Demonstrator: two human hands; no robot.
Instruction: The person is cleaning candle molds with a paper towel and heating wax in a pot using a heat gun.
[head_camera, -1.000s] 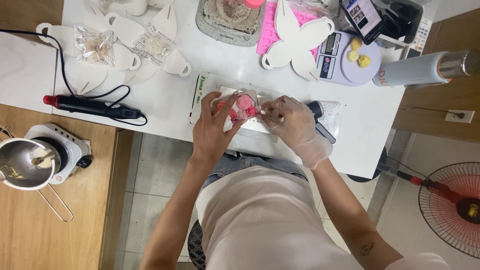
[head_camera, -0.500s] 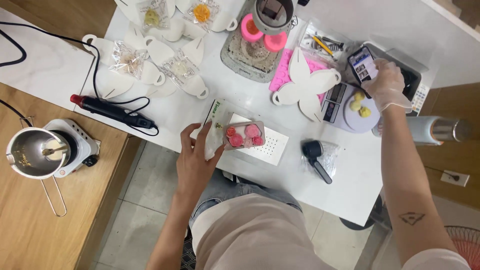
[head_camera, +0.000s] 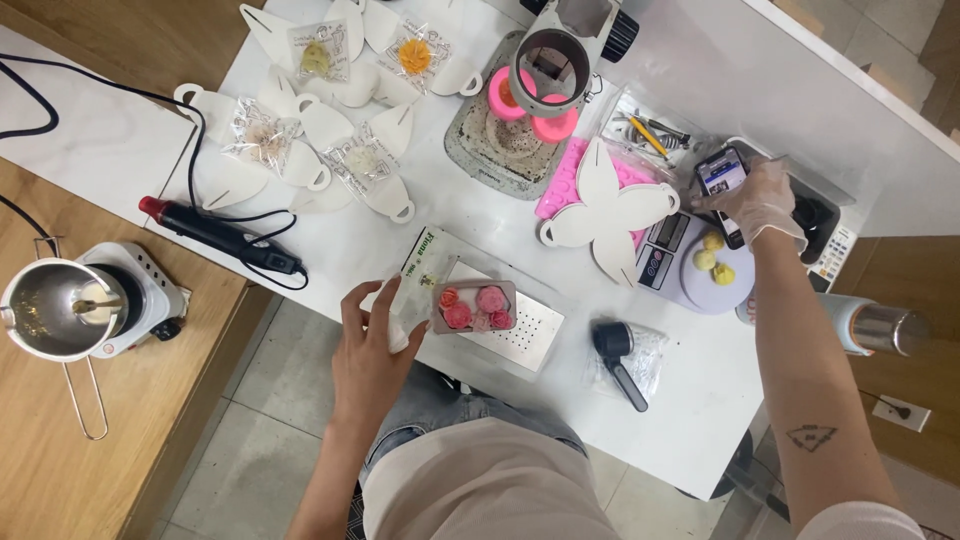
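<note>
My left hand (head_camera: 372, 340) rests at the near edge of the white table (head_camera: 340, 235), fingers on a clear wrapper next to a small box (head_camera: 473, 306) of pink and red flower-shaped pieces. The box lies on a perforated white plate (head_camera: 523, 338). My right hand (head_camera: 760, 200), in a thin clear glove, reaches far right and touches a phone (head_camera: 722, 183) propped above a small scale (head_camera: 690, 262) that carries yellow pieces (head_camera: 713, 262).
White butterfly-shaped cards (head_camera: 605, 205) and bagged pieces (head_camera: 262, 135) lie across the table. A black heat tool (head_camera: 215, 230) with cord lies at the left. A pot on a small hotplate (head_camera: 60, 305) stands on the wooden bench. A pink mould (head_camera: 562, 170), a black scoop (head_camera: 615, 350) and a steel bottle (head_camera: 880, 325) are nearby.
My right hand left the flower box and moved far right to the phone. My left hand stayed by the box. The view shifted toward the back of the table.
</note>
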